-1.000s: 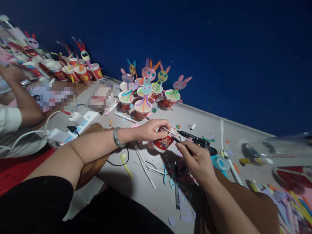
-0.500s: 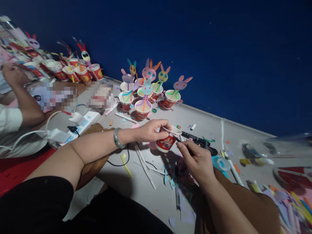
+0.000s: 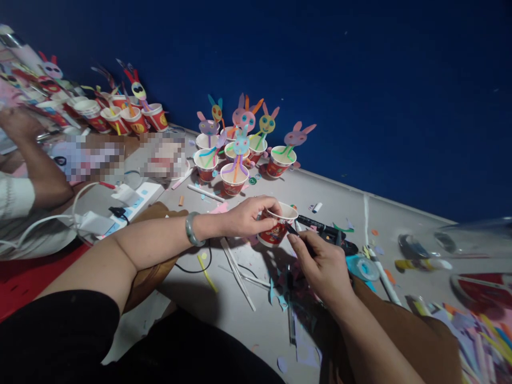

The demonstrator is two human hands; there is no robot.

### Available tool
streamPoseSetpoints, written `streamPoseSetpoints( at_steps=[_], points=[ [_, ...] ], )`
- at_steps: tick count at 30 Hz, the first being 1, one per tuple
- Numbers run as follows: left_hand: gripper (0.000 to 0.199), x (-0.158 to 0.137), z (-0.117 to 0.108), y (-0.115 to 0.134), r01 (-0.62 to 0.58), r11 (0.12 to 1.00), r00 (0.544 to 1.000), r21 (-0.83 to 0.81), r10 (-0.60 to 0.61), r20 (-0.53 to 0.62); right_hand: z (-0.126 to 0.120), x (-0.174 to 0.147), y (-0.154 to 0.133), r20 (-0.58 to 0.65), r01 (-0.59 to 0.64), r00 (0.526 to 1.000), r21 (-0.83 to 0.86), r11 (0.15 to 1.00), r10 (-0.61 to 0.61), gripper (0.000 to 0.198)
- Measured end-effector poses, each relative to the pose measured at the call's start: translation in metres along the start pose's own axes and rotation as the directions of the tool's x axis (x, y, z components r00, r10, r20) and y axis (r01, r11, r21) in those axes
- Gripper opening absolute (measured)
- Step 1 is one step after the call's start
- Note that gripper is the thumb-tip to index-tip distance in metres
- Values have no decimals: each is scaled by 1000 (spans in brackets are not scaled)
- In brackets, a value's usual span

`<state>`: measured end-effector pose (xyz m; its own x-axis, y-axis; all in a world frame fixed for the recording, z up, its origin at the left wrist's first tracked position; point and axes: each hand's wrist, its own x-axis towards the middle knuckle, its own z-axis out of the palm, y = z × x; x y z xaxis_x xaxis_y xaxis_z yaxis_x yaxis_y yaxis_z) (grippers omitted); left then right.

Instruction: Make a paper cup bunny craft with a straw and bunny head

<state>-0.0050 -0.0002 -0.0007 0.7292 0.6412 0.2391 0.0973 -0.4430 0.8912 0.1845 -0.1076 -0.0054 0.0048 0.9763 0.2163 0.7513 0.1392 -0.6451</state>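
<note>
Holding a red paper cup [image 3: 277,228] by its rim and side, the left hand [image 3: 248,215] sits near the middle of the head view, fingers curled around the cup's near wall and thumb on the rim. The cup is tilted, its open mouth turned up toward one o'clock, and it hovers just above the grey table [image 3: 340,197]. A green bangle [image 3: 191,229] circles the left wrist.

At four o'clock from the cup, the right hand [image 3: 322,264] is clenched on a dark pen [image 3: 296,233], whose tip touches the cup's outer wall just below the rim.

Beyond the pen, toward three o'clock, a black marker [image 3: 320,224] lies on the table among coloured paper scraps [image 3: 372,234]. White straws [image 3: 238,272] lie at seven o'clock from the cup.

Toward twelve o'clock, a cluster of finished bunny cups [image 3: 240,154] stands against the blue wall [image 3: 360,80], each with a paper rabbit head on coloured strips. More such cups [image 3: 132,117] stand at ten o'clock.

At nine o'clock a white power strip [image 3: 134,198] with cables rests on the table, and another person's arm [image 3: 40,165] reaches in from the far left edge.
</note>
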Motion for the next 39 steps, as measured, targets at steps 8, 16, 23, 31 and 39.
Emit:
streamPoseSetpoints(
  at_steps=[8, 16, 23, 31, 39],
  points=[
    [11, -6, 4, 0, 20, 994, 1000, -107, -20, 7, 0, 0, -5, 11, -61, 998, 145, 988, 60, 39],
    [12, -7, 8, -3, 30, 988, 1000, -152, -30, 4, 3, -1, -6, -1, -94, 995, 200, 975, 96, 40],
    [11, -7, 8, 1, 95, 974, 995, -207, -93, 23, 6, -1, -8, 12, -128, 992, 279, 952, 129, 40],
    [12, -8, 8, -2, 98, 976, 995, -195, -97, 15, 8, -2, -8, 56, -185, 983, 364, 913, 176, 44],
    [15, -7, 9, -4, 84, 977, 996, -196, -85, 4, 10, -3, -8, 52, -197, 980, 415, 888, 193, 48]
  ],
)
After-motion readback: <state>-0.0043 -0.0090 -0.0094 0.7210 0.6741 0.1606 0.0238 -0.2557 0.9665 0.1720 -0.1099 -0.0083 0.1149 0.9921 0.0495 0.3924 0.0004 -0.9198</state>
